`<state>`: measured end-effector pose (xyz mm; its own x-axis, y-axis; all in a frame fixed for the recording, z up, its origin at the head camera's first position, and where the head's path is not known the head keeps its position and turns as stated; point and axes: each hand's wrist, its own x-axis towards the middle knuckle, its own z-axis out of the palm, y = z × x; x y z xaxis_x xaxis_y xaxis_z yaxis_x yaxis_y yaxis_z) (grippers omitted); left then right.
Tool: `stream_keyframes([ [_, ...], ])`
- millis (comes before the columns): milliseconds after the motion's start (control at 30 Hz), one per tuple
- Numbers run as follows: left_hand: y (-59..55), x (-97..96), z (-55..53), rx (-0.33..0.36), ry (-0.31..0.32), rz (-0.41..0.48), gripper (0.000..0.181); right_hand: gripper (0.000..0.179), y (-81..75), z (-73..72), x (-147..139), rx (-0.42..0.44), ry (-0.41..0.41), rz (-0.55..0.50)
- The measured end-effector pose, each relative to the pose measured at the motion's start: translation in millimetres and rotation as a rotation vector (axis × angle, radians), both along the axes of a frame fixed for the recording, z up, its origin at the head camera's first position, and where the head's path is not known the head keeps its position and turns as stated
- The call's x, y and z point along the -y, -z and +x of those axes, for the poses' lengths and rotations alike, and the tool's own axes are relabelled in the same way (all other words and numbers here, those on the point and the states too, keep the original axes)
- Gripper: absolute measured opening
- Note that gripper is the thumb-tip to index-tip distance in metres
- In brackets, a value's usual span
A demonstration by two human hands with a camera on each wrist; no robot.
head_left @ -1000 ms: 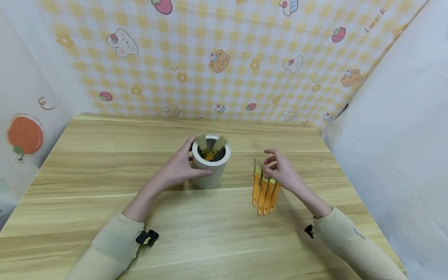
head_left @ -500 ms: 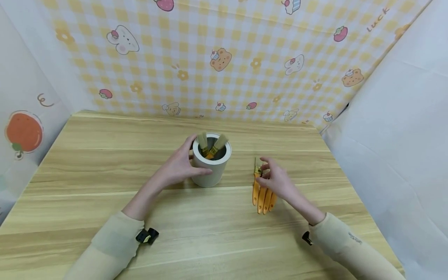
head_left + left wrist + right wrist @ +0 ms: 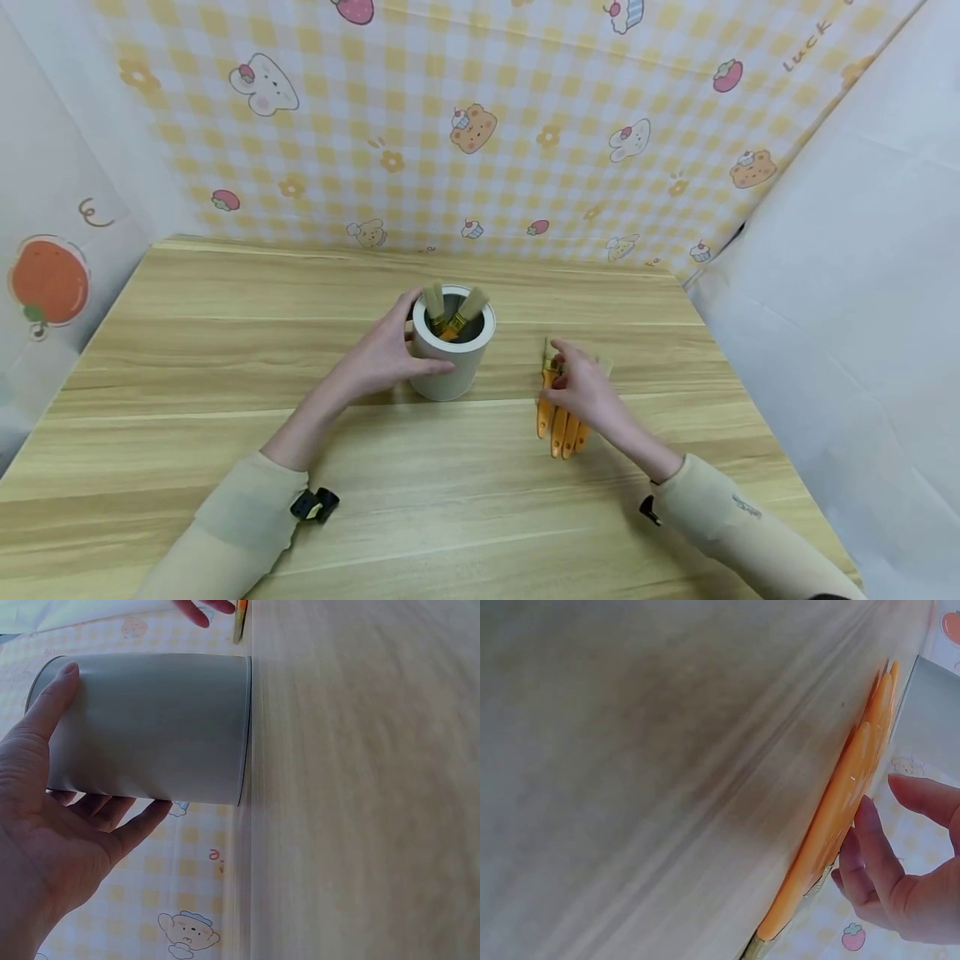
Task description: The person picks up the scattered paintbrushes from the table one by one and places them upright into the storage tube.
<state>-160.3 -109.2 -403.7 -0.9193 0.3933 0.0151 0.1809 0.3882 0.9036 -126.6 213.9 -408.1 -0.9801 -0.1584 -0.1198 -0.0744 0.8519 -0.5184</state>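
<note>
My left hand (image 3: 378, 357) grips a pale grey can (image 3: 459, 372) standing upright on the wooden table, thumb across the near side and fingers round the back. Two paintbrushes (image 3: 470, 307) show in the can, bristles up. To its right, several flat paintbrushes with orange handles (image 3: 561, 437) lie side by side, handles toward me. Over them is my right hand (image 3: 588, 390), covering most of their bristle ends. In the right wrist view, fingertips (image 3: 865, 812) are right at the orange handles (image 3: 851, 776), while the thumb (image 3: 915, 791) stands apart from them.
A yellow checked cloth (image 3: 547, 175) with cartoon prints hangs behind the table's back edge. White sheets (image 3: 855, 292) close off both sides. The wooden table (image 3: 465, 517) spreads out around the can and brushes.
My right hand has moved left and slightly down over the brushes, its fingers reaching lower. The leftmost brush has shifted a little left. My left hand stays on the can.
</note>
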Motion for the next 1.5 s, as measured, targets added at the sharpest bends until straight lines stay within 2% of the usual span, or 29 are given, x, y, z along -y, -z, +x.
stream_keyframes([
  [367,-0.8,0.8,1.0,0.012,-0.002,-0.004,0.124,0.098,4.0,-0.9,10.6,-0.024,-0.007,0.059],
  [567,-2.1,0.9,2.1,0.012,-0.004,-0.01,0.124,0.097,3.3,-4.5,11.3,-0.013,-0.012,0.074],
  [700,-1.0,0.9,1.5,0.006,-0.004,-0.004,0.122,0.095,3.3,-8.8,9.9,0.014,-0.021,0.045],
  [900,0.5,0.4,0.4,0.002,0.0,0.004,0.121,0.092,-0.8,-15.4,6.5,0.091,0.011,-0.049],
  [1067,0.6,-0.3,-0.3,0.003,0.0,-0.003,0.122,0.081,-10.5,-20.7,5.3,0.096,0.061,-0.19],
  [1233,-0.1,-0.4,-0.2,0.006,-0.001,0.001,0.122,0.076,-27.2,-27.1,5.6,0.055,0.095,-0.346],
  [1500,-0.2,0.3,1.5,-0.004,0.005,0.004,0.121,0.061,-65.9,-32.7,17.8,-0.012,0.109,-0.576],
])
